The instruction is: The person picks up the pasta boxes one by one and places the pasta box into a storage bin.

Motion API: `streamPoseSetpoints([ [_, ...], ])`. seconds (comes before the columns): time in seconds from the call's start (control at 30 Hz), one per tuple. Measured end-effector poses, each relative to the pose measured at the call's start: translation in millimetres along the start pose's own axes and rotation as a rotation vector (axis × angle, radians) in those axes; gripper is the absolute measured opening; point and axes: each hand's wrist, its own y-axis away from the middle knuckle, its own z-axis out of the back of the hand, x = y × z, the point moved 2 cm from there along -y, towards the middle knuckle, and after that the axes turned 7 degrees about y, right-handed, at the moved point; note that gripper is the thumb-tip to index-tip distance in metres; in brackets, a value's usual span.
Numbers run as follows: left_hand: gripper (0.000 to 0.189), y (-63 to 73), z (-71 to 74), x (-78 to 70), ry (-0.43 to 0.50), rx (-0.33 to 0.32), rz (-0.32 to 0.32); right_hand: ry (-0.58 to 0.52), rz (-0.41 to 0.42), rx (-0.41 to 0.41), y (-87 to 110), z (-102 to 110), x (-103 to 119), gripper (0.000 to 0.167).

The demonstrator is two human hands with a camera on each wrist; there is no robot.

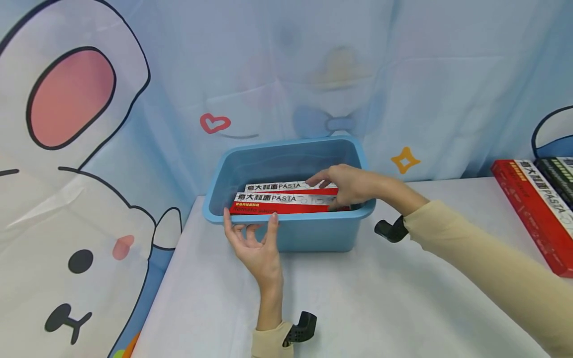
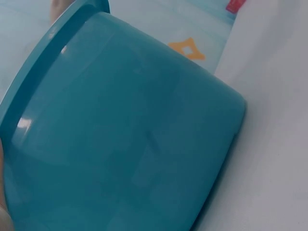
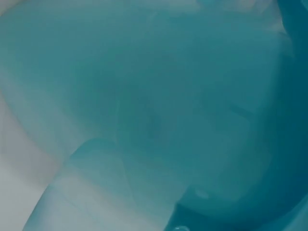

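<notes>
A blue plastic bin [image 1: 313, 231] stands on the white table, with two red-and-white pasta boxes side by side in it. The front pasta box [image 1: 277, 199] reads "Tomato sauce"; most of the back pasta box [image 1: 273, 187] is hidden behind it. My right hand [image 1: 346, 184] reaches over the bin's right end and grips the front box's right end, thumb in front and fingers behind. At the front left rim, my left hand [image 1: 257, 246] holds the bin from outside. In the left wrist view the bin's outer wall [image 2: 130, 130] fills most of the picture.
At the table's right edge lie a red pasta box [image 1: 532, 214] and a dark pasta box [image 1: 557, 176]. Behind the bin hangs a light blue printed curtain [image 1: 447, 99]. The right wrist view is mostly a blurred blue-green surface [image 3: 159, 106].
</notes>
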Motion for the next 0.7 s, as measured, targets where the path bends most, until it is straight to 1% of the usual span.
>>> streamPoseSetpoints([
  [0.1, 0.098, 0.7, -0.4, -0.1, 0.001, 0.004, 0.003, -0.044, 0.028, -0.083, 2.0, -0.4, -0.9, 0.058],
  [0.2, 0.099, 1.4, -0.9, -0.4, 0.003, 0.003, 0.002, -0.101, 0.057, -0.175, 11.4, 2.7, -1.8, 0.051],
  [0.27, 0.099, 2.0, -1.3, -0.4, 0.003, 0.004, 0.003, -0.133, 0.069, -0.229, 23.1, 7.0, -3.4, 0.048],
  [0.33, 0.099, 2.3, -1.7, -0.2, 0.0, 0.008, 0.003, -0.168, 0.083, -0.283, 39.2, 13.3, -8.0, 0.048],
  [0.4, 0.099, 2.7, -2.1, -0.1, -0.001, 0.01, 0.004, -0.166, 0.075, -0.354, 57.3, 19.7, -14.9, 0.049],
  [0.47, 0.099, 2.9, -1.9, 0.4, -0.002, 0.01, 0.006, -0.159, 0.036, -0.428, 77.5, 25.6, -25.4, 0.05],
  [0.57, 0.098, 3.1, -1.1, 0.9, -0.006, 0.006, 0.003, -0.128, -0.067, -0.54, 109.3, 27.2, -49.3, 0.05],
  [0.63, 0.098, 2.6, 0.3, 1.0, -0.01, 0.004, 0.003, -0.115, -0.14, -0.583, 132.4, 24.0, -67.7, 0.051],
  [0.7, 0.098, 1.9, 1.8, 0.6, -0.013, -0.001, 0.0, -0.084, -0.222, -0.619, 155.1, 15.2, -91.0, 0.051],
])
